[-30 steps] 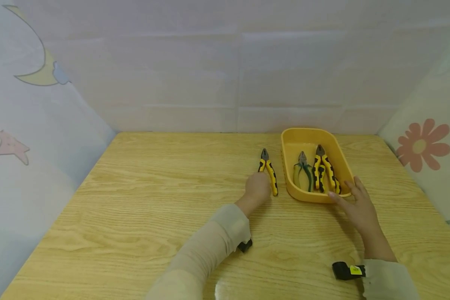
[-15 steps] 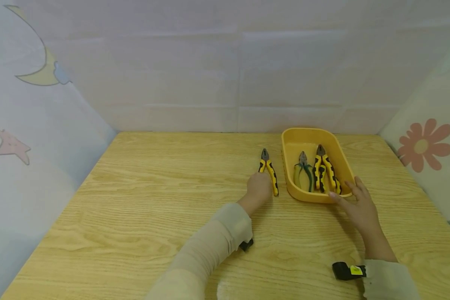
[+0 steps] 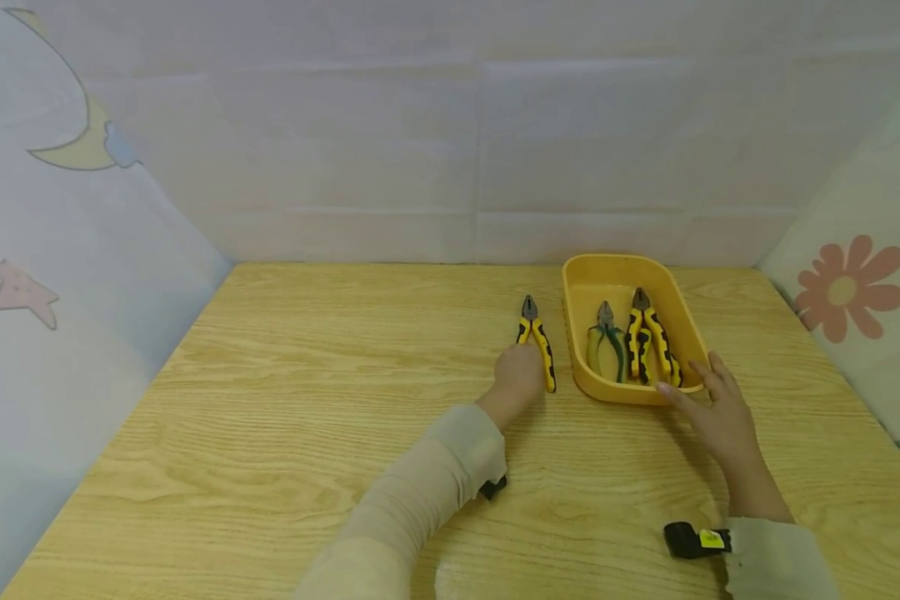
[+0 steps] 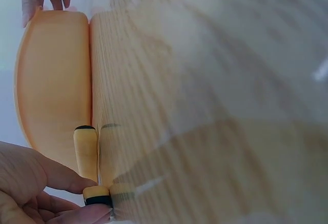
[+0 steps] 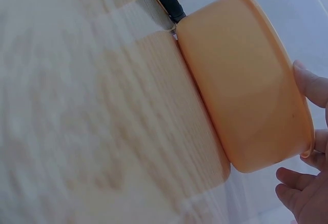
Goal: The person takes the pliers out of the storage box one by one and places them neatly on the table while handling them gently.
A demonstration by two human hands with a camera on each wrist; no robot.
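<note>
My left hand (image 3: 517,375) pinches one handle of the yellow-and-black pliers (image 3: 528,308), which lie on the table left of a yellow plastic basket. In the left wrist view, thumb and fingers close on that handle's end, while the other handle (image 4: 86,149) stands free beside the basket wall. At the basket's near right corner my right hand (image 3: 723,425) holds the rim (image 3: 615,395), its thumb on the front edge and fingers round the corner. Inside lie green-handled pliers (image 3: 619,358) and yellow-and-black pliers (image 3: 658,337); further yellow-and-black handles show under these, partly hidden.
The wood-grain table (image 3: 307,375) reaches back to a pale wall covering (image 3: 345,150). Printed side panels stand left and right, the right one bearing a flower (image 3: 840,290). A black wrist camera (image 3: 690,542) sits at the right sleeve.
</note>
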